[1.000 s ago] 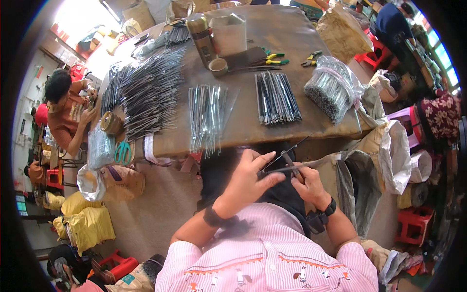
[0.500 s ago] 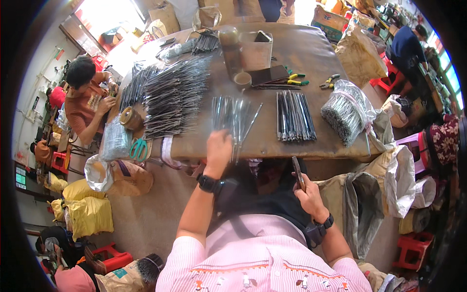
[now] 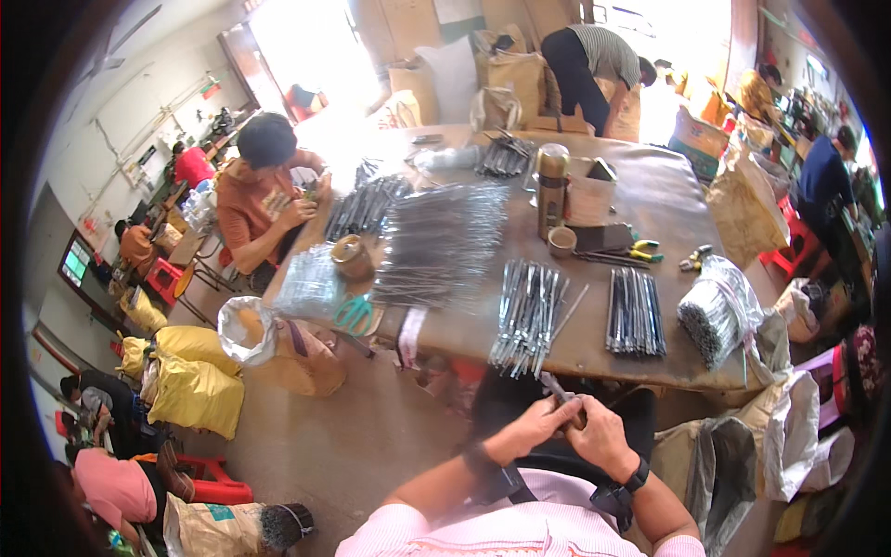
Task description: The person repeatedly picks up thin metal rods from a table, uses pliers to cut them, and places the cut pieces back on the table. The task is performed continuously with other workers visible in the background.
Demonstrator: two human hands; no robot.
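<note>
In front of the table edge, my left hand (image 3: 534, 430) and my right hand (image 3: 599, 434) meet over my lap. My right hand is closed around a slim, dark object (image 3: 556, 387) with a narrow end pointing toward the table; its kind is blurred. My left fingers are pinched together against my right hand, and what they hold is hidden. Just beyond lies a loose pile of thin shiny metal strips (image 3: 529, 316), some askew. To its right is a neater row of dark strips (image 3: 636, 313).
A large strip heap (image 3: 441, 246) covers the table's middle-left. Teal scissors (image 3: 353, 316), a tape roll (image 3: 351, 257), a thermos (image 3: 551, 190), a cup (image 3: 561, 241), pliers (image 3: 694, 258) and a wrapped bundle (image 3: 716, 311) surround it. A co-worker (image 3: 255, 200) sits at left; sacks (image 3: 278, 348) stand below.
My left hand has left the loose strip pile and come back to join my right hand at the slim object. The view has swung left and up, showing a bending person at the back.
</note>
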